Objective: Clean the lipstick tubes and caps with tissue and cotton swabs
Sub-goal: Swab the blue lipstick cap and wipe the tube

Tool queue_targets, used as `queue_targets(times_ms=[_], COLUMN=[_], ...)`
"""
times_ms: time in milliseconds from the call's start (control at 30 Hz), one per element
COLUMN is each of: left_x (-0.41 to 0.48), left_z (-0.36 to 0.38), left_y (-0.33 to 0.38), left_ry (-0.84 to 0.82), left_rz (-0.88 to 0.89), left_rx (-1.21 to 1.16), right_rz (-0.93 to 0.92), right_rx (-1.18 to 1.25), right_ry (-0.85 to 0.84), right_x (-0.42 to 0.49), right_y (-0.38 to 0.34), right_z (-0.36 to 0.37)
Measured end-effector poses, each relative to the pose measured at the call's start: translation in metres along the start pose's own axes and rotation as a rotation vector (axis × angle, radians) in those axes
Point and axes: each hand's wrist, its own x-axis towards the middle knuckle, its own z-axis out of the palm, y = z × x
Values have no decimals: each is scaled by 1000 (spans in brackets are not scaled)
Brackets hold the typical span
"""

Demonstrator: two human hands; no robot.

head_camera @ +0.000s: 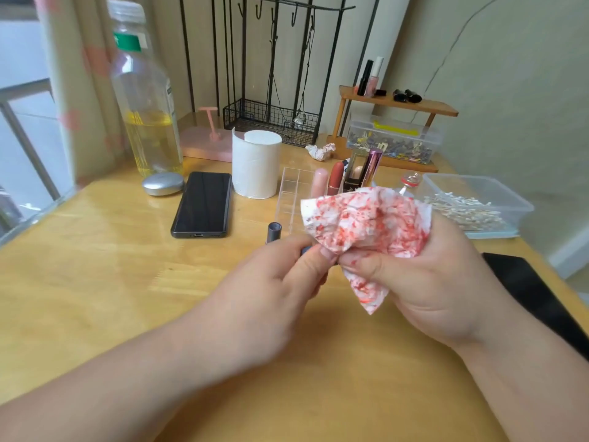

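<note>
1. So, the right hand point(430, 282) has its thumb and fingers clamped on a crumpled tissue point(366, 224). It's thin, wrinkly paper blotched red all over, with one pointy corner hanging down.
2. The left hand point(280, 282) is curled round a small grey lipstick tube point(306, 250). Only a sliver of its smooth barrel peeks out by the thumb, right against the tissue, over the middle of the table.
3. A matching grey cylinder point(274, 231) stands upright on the glossy wooden table point(95, 250), just behind the left fingers. Cap or base, I can't tell.
4. Further back there's a clear boxy organiser point(293, 193) with round-tipped lipsticks point(336, 178) upright in its right compartments, plus a chunky white tissue roll point(256, 164) and a flat black phone point(202, 204).
5. Cotton swabs point(462, 208) lie heaped in a clear plastic tub point(478, 186) near the table's right edge.
6. The widest open stretch of wood is left of the hands, running out to the left edge.
</note>
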Motion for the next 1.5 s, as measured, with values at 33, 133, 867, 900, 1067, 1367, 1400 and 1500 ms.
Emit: queue_targets(times_ms=[33,133,867,900,1067,1367,1400,1500], left_x=[1,3,4,4,0,3,3,5], left_z=[0,-9,-9,-11,-12,-16,-17,-12], left_y=[-3,-1,5,7,15,-9,-8,-1], left_ry=[15,-102,-87,-164,-310,58,43,-86], left_rz=[46,-106,-148,-282,-455,293,298,31], left_rx=[91,-142,-229,-349,-661,604,576,16], right_rz=[14,-20,-18,-44,-112,94,75,-26], right_rx=[51,23,32,-16,-61,229,190,7], right_ry=[-19,29,5,14,44,-35,-37,-2], right_x=[1,1,2,1,-4,4,3,1], right_y=[1,1,6,5,2,9,7,2], right_z=[0,1,-6,-5,2,0,-1,-6])
